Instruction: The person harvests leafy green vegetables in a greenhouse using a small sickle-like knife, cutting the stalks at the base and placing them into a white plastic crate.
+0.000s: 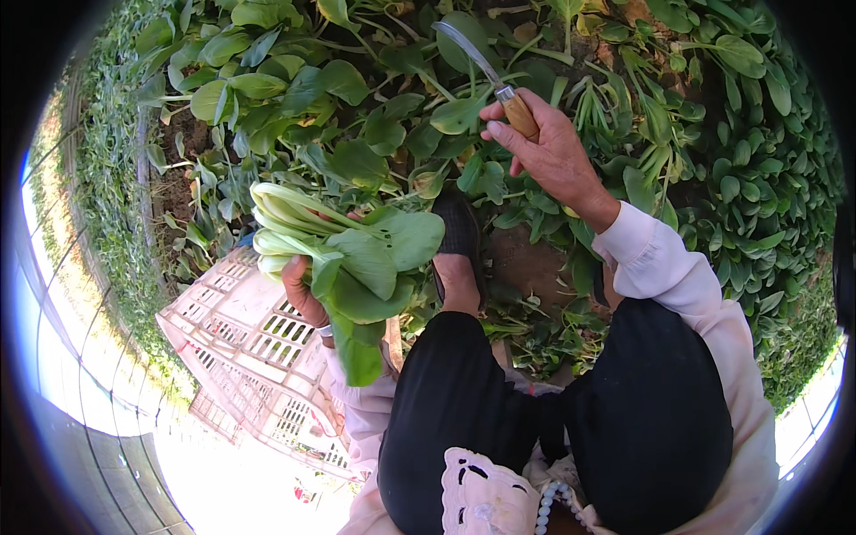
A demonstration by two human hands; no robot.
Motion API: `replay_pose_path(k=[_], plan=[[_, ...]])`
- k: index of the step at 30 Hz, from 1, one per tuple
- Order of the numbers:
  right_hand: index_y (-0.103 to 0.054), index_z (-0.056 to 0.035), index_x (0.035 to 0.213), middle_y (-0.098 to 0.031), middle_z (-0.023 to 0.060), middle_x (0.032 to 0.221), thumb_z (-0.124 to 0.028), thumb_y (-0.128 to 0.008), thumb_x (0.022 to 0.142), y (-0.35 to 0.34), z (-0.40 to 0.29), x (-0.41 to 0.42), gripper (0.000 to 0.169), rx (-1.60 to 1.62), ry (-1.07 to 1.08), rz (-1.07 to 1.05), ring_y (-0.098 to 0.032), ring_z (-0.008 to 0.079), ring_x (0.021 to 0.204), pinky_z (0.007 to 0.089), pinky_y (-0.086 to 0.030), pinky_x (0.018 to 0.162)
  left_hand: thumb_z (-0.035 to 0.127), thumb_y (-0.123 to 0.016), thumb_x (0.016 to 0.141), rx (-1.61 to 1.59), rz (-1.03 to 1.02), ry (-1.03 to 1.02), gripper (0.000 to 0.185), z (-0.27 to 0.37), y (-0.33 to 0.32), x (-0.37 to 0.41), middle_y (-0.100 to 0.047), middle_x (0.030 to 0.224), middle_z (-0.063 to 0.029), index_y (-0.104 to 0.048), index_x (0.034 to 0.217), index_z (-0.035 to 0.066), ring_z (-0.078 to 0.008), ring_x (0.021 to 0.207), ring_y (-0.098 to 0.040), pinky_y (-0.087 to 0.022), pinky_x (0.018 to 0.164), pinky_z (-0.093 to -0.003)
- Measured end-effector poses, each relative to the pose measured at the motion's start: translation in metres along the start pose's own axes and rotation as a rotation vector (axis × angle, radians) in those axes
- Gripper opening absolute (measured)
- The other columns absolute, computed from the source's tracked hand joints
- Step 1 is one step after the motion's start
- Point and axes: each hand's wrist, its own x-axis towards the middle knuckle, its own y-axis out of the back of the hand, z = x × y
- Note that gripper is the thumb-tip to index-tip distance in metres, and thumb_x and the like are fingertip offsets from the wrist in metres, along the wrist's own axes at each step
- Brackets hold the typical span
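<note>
Several bok choy heads (361, 257) with pale green stalks and broad leaves are gripped in my left hand (301, 294). Their cut stalk ends point left and up, while the leaves hang to the right and down over my wrist. Part of the left hand's fingers is hidden behind the stalks. My right hand (545, 150) holds a small sickle (505, 93) by its wooden handle. The curved, narrow metal blade points up and left over the growing leaves, apart from the bunch.
A pale plastic slatted crate (254, 321) stands at my left, below the bunch. Bok choy plants (348, 107) spread ahead, with a dense bed of greens (762, 194) at the right. My shoe (458, 234) rests among leaves beside bare soil (528, 261).
</note>
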Motion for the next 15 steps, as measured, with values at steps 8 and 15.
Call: replay_pose_path(k=[8, 15], plan=[[-0.055, -0.0045, 0.095, -0.059, 0.0015, 0.079, -0.018, -0.062, 0.094, -0.009, -0.037, -0.015, 0.016, 0.038, -0.016, -0.220, -0.060, 0.0072, 0.065, 0.0216, -0.046, 0.049, 0.015, -0.069, 0.083, -0.590, -0.570, 0.009, 0.049, 0.015, 0.002, 0.006, -0.059, 0.117, -0.0041, -0.046, 0.125, 0.006, -0.0145, 0.111, -0.056, -0.041, 0.095, -0.0338], [-0.056, -0.0040, 0.093, -0.055, -0.0012, 0.071, -0.020, -0.065, 0.093, -0.038, -0.153, -0.044, 0.018, -0.138, 0.303, -0.540, -0.053, 0.0058, 0.054, 0.0221, -0.044, 0.048, 0.017, -0.063, 0.088, -0.755, -0.738, 0.006, 0.031, 0.069, -0.022, -0.021, -0.063, 0.106, 0.0013, -0.048, 0.114, 0.009, -0.0099, 0.098, -0.060, -0.039, 0.081, -0.0300]])
